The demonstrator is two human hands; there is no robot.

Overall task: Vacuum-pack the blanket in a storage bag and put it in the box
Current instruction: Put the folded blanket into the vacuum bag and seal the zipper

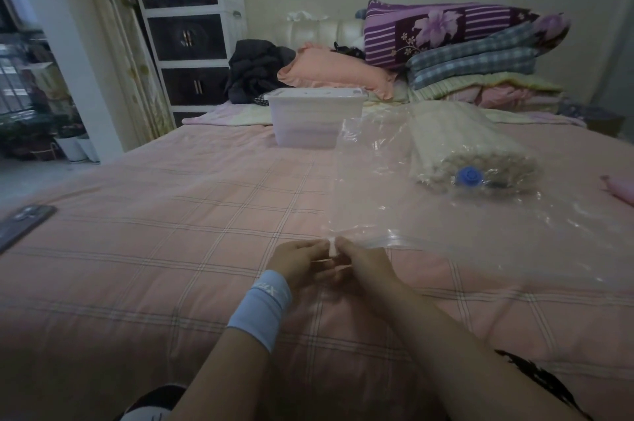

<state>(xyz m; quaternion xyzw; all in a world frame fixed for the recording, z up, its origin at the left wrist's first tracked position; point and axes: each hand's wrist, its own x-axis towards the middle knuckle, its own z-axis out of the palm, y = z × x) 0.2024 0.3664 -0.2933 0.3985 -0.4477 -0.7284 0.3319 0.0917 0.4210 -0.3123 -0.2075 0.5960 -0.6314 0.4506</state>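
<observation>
- The left hand (298, 261) and right hand (363, 262) meet at the near-left corner of the bag (374, 180). Each grip is closed, fingertips pinching a small white clip (332, 249) at the end of the seal (398, 238).
- The blanket (456, 142) lies rolled inside the bag, far to the right on the bed (171, 249). A blue valve (469, 176) sits on the bag over the roll's near end.
- The box (314, 118) stands further back, near the middle of the bed, with its lid (315, 95) on. The bag's far-left corner reaches just in front of it.
- I judge the step in hand to be closing the seal; the bag looks loose and full of air, so no vacuuming seems done yet.
- Risk: the clip may ride off the seal track if it starts crooked, leaving a gap that lets air back in.
- Risk: the soft bed gives under pressure, so the seal may close in patches only.
- Risk: loose film is wrinkled near the seal; a fold caught in the track would spoil the closure.
- Risk: pulling sideways with no hand holding the corner could drag the whole bag and shift the roll.
- Later, the closed lid must come off, or the pack cannot go in.
</observation>
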